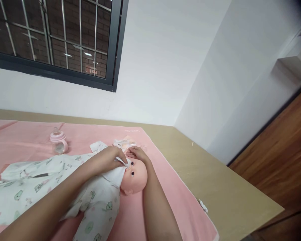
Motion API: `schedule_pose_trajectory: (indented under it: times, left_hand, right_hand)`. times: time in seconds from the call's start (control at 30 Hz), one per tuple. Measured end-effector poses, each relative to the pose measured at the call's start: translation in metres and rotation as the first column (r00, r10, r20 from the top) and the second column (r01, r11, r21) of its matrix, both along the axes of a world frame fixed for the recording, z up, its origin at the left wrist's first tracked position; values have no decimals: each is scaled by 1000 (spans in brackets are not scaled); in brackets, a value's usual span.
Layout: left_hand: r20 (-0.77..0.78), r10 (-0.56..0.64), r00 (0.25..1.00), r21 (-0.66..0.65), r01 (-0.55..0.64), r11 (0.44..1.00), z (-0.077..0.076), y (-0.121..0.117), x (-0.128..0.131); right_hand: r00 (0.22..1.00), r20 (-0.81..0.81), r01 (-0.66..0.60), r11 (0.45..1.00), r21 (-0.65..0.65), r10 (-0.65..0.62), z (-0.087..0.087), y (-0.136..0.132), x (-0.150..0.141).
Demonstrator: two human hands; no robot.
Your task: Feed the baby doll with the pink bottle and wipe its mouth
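Note:
A baby doll (135, 177) lies on its back on a pink mat (130, 214), its bald head pointing right. It wears a white outfit (89, 197) with green and pink animal prints. My left hand (110, 160) reaches across its chest and pinches the edge of a white cloth (117, 174), which covers the doll's chin and mouth. Beside the top of the head, my right hand (138, 154) rests with its fingers loosely extended and nothing visible in them; its forearm runs along the crown.
A pink-and-white baby bottle (59, 142) stands on the mat at the left. Past my hands lies a clear plastic item with printing (124, 143). A small white scrap (203, 206) sits at the mat's right edge, on the tan tabletop (190, 167). Behind is a white wall with a barred window (65, 40).

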State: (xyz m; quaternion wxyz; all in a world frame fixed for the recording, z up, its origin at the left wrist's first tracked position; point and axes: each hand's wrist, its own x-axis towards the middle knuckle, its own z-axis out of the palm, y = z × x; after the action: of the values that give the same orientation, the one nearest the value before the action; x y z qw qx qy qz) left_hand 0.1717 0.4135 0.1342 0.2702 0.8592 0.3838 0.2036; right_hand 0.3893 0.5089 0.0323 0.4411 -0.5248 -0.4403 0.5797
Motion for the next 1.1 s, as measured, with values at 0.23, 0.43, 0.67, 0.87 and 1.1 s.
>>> schedule_pose_trajectory:
  times: [0.23,0.43,0.67,0.87,1.1]
  left_hand:
    - [30,38,999,45,-39,998,-6,6,-1]
    - [130,90,987,52,-97,994,5,6,-8]
    - [322,211,923,175,-277,945,19,7,-22]
    - [266,285,921,240,-350,906,21,8,-28]
    - [231,295,927,246,-349,904,19,13,-29]
  right_hand:
    - [1000,-9,-5,1000,5,5,-3,3,1]
    - [996,-50,-75,996,46,77,0,0,7]
    - [967,107,-253,924,287,232,44,-13,10]
    - [879,389,-452,745,491,277,119,-53,-16]
    - [763,628,-566,631,531,156,155,-99,-48]
